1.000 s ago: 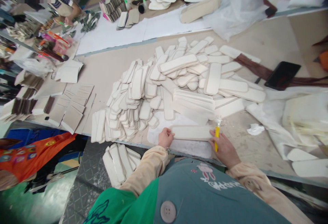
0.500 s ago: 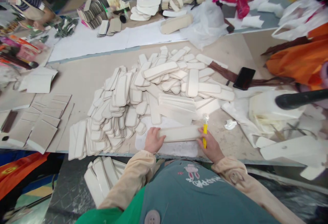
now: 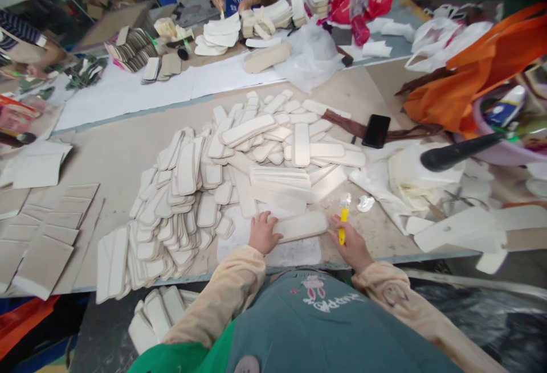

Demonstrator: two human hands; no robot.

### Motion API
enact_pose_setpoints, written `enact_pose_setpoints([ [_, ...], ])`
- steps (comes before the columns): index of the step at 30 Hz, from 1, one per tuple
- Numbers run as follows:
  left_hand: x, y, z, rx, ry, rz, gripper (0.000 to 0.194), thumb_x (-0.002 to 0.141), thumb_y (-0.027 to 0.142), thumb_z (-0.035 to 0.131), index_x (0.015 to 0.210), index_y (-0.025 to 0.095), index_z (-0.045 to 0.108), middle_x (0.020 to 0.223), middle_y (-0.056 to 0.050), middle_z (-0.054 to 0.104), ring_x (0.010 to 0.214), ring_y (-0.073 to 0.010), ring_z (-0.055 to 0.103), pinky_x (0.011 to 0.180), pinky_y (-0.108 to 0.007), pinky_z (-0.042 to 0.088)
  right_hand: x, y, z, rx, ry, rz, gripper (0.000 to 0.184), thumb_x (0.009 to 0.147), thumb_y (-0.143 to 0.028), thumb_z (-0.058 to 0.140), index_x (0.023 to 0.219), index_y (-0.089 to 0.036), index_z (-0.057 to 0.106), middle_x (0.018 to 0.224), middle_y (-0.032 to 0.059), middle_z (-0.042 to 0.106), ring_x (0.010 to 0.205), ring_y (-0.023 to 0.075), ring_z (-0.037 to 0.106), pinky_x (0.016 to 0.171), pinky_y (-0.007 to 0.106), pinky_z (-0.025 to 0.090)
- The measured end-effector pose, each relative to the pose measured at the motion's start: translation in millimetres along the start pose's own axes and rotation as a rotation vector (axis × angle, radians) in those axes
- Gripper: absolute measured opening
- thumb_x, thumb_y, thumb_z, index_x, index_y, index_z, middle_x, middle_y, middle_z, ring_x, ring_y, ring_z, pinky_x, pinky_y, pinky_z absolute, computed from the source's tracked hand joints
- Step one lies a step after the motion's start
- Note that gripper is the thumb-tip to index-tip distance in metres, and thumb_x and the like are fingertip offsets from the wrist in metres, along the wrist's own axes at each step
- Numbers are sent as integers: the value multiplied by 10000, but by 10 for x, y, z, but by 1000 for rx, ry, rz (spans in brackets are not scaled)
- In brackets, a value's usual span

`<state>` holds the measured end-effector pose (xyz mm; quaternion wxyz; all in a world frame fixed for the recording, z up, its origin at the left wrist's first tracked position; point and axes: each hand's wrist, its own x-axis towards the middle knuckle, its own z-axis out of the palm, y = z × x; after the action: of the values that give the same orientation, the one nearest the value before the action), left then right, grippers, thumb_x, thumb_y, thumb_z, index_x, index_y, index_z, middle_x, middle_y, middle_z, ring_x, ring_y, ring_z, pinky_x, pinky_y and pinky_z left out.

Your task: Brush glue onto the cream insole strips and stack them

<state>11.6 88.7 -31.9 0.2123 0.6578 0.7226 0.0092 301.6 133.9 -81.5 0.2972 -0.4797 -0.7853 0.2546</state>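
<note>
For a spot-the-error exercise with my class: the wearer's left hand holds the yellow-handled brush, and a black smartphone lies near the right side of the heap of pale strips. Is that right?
The hand is wrong: in the head view, the right hand holds the yellow-handled brush. The black smartphone does lie near the right side of the heap of pale strips.

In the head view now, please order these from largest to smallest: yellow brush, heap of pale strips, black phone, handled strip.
Heap of pale strips
Handled strip
Black phone and yellow brush: unsure; phone is broader, brush longer and nearer.
</note>
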Motion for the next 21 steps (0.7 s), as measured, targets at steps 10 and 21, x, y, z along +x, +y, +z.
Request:
enact_pose_setpoints([
  [10, -36, 197, -378, -343, -229, -26, 191, 662, 324, 694, 737, 179, 593, 664, 21, 555, 668, -146, 511, 637, -253, 357, 141, -225, -193, 143, 77, 120, 219, 829, -333, 572, 975, -240, 439, 1192, 106, 612, 1059, 238, 606, 878, 422, 506],
  [21, -193, 554, -1105, -1436, -226, 24, 519, 589, 317, 793, 1069, 178, 657, 1007, -54, 672, 888, -188, 581, 793, -276, 431, 863, -904, -523, 950, 111, 361, 288, 780, -401, 643, 933, -265, 440, 1016, 12, 609, 928, 174, 601, 814, 365, 514],
])
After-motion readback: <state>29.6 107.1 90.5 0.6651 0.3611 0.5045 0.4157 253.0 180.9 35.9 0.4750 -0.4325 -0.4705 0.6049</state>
